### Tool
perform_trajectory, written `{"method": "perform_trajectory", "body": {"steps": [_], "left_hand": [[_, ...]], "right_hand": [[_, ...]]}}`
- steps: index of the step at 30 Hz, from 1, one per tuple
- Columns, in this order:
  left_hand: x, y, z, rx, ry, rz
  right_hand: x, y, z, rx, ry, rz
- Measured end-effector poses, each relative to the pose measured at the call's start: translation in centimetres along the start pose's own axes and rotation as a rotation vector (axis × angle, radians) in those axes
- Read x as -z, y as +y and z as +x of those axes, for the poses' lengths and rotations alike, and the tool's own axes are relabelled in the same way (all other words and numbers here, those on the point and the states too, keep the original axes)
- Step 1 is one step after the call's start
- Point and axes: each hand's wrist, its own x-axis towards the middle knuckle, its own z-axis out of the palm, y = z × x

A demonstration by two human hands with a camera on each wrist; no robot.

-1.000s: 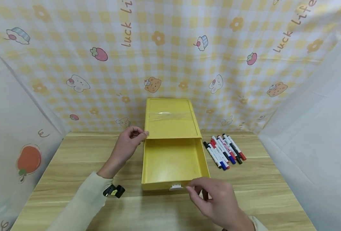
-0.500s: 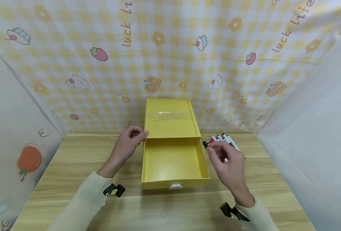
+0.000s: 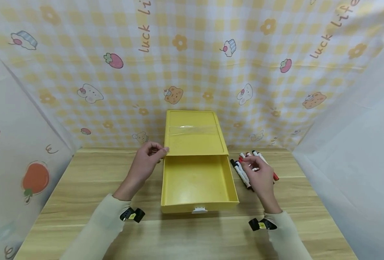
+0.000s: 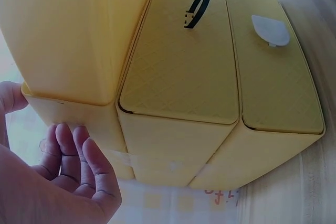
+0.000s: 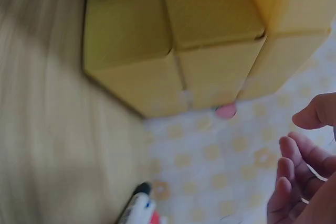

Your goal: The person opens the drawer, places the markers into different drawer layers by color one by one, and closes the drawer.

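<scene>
The yellow cabinet point(image 3: 195, 144) has its top drawer point(image 3: 195, 184) pulled out, with nothing inside. My left hand point(image 3: 141, 164) touches the cabinet's left front corner; the left wrist view shows the thumb of that hand point(image 4: 79, 177) at the top edge and bent fingers against the side. Over the pile of markers point(image 3: 241, 174), right of the drawer, hovers my right hand point(image 3: 261, 180), hiding part of the pile. In the right wrist view, thumb and fingers of the hand point(image 5: 307, 177) are apart and hold nothing; one marker point(image 5: 137, 208) shows at the bottom.
Two closed lower drawers, one with a black loop handle point(image 4: 202, 9), the other with a white handle point(image 4: 271, 30), show in the left wrist view. Behind the wooden table point(image 3: 192, 238) hangs a yellow checked cloth point(image 3: 192, 68). White sheets hang at both sides.
My right hand has moved from the drawer's front to the markers, shifting slightly right over them since the middle frame. My left hand has stayed at the cabinet corner.
</scene>
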Motion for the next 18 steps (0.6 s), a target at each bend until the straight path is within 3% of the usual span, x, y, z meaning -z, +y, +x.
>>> {"method": "perform_trajectory", "body": {"steps": [3, 6, 18], "left_hand": [[-0.1, 0.1, -0.1, -0.002, 0.001, -0.004], [-0.1, 0.1, -0.1, -0.004, -0.004, -0.007], [-0.1, 0.0, -0.1, -0.001, -0.008, -0.019]], "right_hand": [[0.2, 1.3, 0.2, -0.110, -0.059, -0.073], [0.4, 2.5, 0.2, -0.166, -0.109, -0.138], [1.6, 6.3, -0.1, -0.156, -0.218, -0.338]]}}
